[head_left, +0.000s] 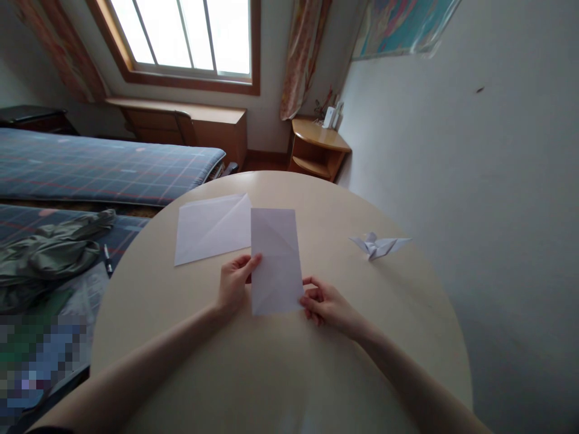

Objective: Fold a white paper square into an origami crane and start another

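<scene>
A white sheet of paper [275,259], folded to a tall rectangle with faint slanting creases, is held up over the round table [280,380]. My left hand [236,277] pinches its left edge, thumb in front and the other fingers partly behind. At the lower right corner, my right hand [323,302] grips the paper between thumb and fingers. Behind and to the left lies a stack of white paper sheets [210,232], the top one with a diagonal crease. A folded white paper crane [379,245] stands on the table's right side.
A white wall [511,211] runs along the right. Left of the table are beds with plaid mattresses [99,166], a crumpled grey-green cloth [54,250] and a pen [107,260]. A corner shelf [320,134] and a desk [217,114] stand beyond, near the window.
</scene>
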`<state>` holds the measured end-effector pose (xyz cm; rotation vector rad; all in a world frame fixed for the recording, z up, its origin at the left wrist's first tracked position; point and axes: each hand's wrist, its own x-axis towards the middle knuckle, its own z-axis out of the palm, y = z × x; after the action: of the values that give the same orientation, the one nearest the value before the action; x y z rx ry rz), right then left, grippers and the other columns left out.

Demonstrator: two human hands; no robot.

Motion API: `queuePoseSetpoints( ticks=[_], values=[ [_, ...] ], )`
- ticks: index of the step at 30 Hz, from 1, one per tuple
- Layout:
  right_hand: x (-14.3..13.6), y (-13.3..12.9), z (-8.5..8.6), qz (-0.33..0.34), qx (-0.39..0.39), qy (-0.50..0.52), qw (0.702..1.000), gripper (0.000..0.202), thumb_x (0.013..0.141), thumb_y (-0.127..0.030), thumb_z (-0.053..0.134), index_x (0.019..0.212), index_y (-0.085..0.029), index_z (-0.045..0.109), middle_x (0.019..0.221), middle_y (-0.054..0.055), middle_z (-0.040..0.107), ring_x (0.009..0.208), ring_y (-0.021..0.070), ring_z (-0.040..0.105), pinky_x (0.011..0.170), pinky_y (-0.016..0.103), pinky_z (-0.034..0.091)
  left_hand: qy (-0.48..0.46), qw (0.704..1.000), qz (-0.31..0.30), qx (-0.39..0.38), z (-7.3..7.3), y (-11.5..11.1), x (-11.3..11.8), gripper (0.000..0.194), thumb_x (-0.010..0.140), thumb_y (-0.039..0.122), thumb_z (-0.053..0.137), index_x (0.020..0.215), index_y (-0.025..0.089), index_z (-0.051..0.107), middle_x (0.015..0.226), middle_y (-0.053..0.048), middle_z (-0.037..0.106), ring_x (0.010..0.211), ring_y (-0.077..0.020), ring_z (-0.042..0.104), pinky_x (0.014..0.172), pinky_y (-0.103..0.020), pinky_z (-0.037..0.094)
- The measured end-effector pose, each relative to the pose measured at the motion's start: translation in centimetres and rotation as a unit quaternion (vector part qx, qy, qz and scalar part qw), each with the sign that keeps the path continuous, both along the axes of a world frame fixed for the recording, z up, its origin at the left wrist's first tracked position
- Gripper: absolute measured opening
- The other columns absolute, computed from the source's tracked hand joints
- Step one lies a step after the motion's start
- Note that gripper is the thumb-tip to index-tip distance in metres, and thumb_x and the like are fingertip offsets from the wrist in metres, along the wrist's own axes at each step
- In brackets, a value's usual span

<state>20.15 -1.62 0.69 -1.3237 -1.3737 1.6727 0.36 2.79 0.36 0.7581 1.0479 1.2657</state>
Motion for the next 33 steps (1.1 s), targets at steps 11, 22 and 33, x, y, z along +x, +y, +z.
queuePoseSetpoints(
  ticks=[11, 22, 33],
  values=[
    [2.0, 1.2, -0.9, -0.063, 0.212, -0.170, 0.960, 0.051, 0.084, -0.048, 0.046, 0.124, -0.016, 0.042, 0.093, 0.007, 0.054, 0.069, 0.0153, 0.055, 0.062, 0.030, 0.049, 0.097, 0.978, -0.182, -0.010, 0.7, 0.3, -0.7, 0.046, 0.057, 0.052, 0.074, 0.072, 0.010, 0.063, 0.055, -0.002, 0.062, 0.042, -0.0118, 0.058, 0.040, -0.020, 0.048],
    [0.0, -0.6, -0.4, 0.086, 0.437, -0.355, 0.822, 0.092, 0.079, -0.042, 0.060, 0.145, -0.020, 0.000, 0.151, 0.016, 0.001, 0.138, 0.0289, 0.000, 0.107, 0.050, 0.022, 0.144, 0.973, -0.182, -0.004, 0.6, 0.2, -0.5, 0.047, 0.057, 0.054, 0.074, 0.062, 0.011, 0.056, 0.052, 0.002, 0.058, 0.038, -0.0060, 0.052, 0.035, -0.015, 0.044],
    [0.6, -0.3, -1.4, 0.058, 0.441, -0.293, 0.846, 0.064, 0.093, -0.033, 0.038, 0.145, -0.025, 0.002, 0.139, 0.010, 0.042, 0.119, 0.0221, 0.050, 0.093, 0.037, 0.048, 0.157, 0.963, -0.219, 0.005, 0.4, 0.7, -0.7, 0.055, 0.055, 0.065, 0.069, 0.064, 0.013, 0.053, 0.047, 0.002, 0.055, 0.036, -0.0081, 0.052, 0.031, -0.015, 0.040]
  ],
)
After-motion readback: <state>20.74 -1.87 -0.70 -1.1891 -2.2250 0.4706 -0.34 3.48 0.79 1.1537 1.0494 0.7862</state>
